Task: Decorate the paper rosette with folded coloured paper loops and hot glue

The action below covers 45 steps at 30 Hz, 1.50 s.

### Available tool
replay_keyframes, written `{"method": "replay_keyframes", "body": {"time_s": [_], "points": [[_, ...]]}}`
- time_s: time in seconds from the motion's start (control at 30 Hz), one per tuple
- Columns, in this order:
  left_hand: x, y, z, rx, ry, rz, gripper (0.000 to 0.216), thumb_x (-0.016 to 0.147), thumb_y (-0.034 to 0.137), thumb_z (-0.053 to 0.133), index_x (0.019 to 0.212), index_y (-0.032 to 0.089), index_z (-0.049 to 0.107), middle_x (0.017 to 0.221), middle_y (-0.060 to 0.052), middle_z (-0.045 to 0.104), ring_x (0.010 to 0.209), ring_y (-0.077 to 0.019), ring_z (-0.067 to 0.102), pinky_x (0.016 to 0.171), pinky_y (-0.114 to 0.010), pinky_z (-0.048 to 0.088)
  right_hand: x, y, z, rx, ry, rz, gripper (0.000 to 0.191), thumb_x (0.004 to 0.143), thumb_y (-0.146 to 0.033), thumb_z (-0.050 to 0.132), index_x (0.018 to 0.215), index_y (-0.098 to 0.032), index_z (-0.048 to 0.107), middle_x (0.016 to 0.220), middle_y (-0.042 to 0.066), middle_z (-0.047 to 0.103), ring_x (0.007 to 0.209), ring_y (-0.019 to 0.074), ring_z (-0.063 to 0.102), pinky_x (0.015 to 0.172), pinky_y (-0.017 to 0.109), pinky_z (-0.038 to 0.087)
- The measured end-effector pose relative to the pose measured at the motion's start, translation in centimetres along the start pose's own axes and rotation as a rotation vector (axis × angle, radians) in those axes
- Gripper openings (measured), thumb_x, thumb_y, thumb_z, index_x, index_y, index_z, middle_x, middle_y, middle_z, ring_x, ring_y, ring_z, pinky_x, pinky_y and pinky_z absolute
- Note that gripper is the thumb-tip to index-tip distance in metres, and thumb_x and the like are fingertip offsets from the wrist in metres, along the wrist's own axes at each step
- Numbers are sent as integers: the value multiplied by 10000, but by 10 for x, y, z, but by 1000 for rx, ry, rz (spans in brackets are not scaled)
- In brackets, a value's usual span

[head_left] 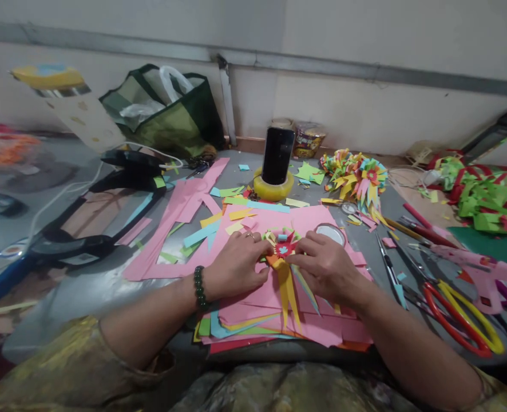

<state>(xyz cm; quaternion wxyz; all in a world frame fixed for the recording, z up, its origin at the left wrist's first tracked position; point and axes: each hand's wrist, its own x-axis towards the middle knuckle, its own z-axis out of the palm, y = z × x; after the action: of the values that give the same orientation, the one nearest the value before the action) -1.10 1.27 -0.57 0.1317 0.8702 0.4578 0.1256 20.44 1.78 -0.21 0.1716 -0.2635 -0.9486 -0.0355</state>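
A small paper rosette with a red centre, a light blue piece in the middle and long yellow and blue paper tails lies over a stack of coloured paper, pink on top. My left hand, with a ring and a dark green bead bracelet at the wrist, pinches the rosette's left edge. On the opposite edge, my right hand has its thumb and fingers closed on the rosette. The fingertips partly cover both edges. A roll of tape lies just beyond my right hand.
A phone stands in a yellow tape roll. Finished rosettes lie behind to the right. Scissors, a pink glue gun and a cutter are at right. A green bag and headband-shaped black frame are left.
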Motion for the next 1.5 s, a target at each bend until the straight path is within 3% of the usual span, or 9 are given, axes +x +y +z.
{"method": "replay_keyframes", "body": {"time_s": [0.07,0.27,0.53,0.87,1.1,1.33,1.5], "points": [[0,-1,1,-2,6,3,147,746,219,613,890,206,638,831,-32,660,823,-225,606,761,-365,405,0,1,-2,3,23,-3,300,908,-55,465,854,-168,738,750,76,588,719,196,463,623,314,376],[0,-1,2,13,-12,-4,169,746,211,613,915,205,633,865,-39,663,858,-240,608,762,-372,406,2,-2,8,53,-171,86,275,845,-11,517,962,-134,734,872,98,640,852,222,525,725,324,427],[-1,-1,4,58,78,110,136,815,176,599,889,229,699,820,-37,632,811,-208,573,741,-352,370,0,3,0,76,65,38,249,871,-20,513,870,-145,729,746,66,598,721,198,474,627,295,369],[-4,-2,7,180,212,293,195,923,206,539,809,219,697,723,-25,585,747,-183,511,694,-346,296,5,1,7,-66,-48,101,108,823,-105,624,903,-134,690,867,87,653,803,223,503,711,336,385],[-5,-2,8,199,252,331,185,901,205,542,794,215,693,725,-24,593,718,-175,500,680,-352,297,10,-1,16,-168,-107,122,92,853,-138,631,806,-150,709,783,79,654,789,231,512,656,338,345],[-8,-4,3,231,284,429,217,920,214,513,779,208,678,723,-24,601,692,-171,485,677,-353,307,12,2,19,-138,-122,162,133,859,-109,629,764,-151,713,738,66,641,761,212,510,617,323,319],[-9,-1,2,318,263,464,226,931,201,488,773,198,650,725,-26,607,695,-171,501,674,-349,317,13,1,17,-96,-158,177,36,847,-181,705,836,-149,717,828,78,653,790,216,505,626,312,337]]}}
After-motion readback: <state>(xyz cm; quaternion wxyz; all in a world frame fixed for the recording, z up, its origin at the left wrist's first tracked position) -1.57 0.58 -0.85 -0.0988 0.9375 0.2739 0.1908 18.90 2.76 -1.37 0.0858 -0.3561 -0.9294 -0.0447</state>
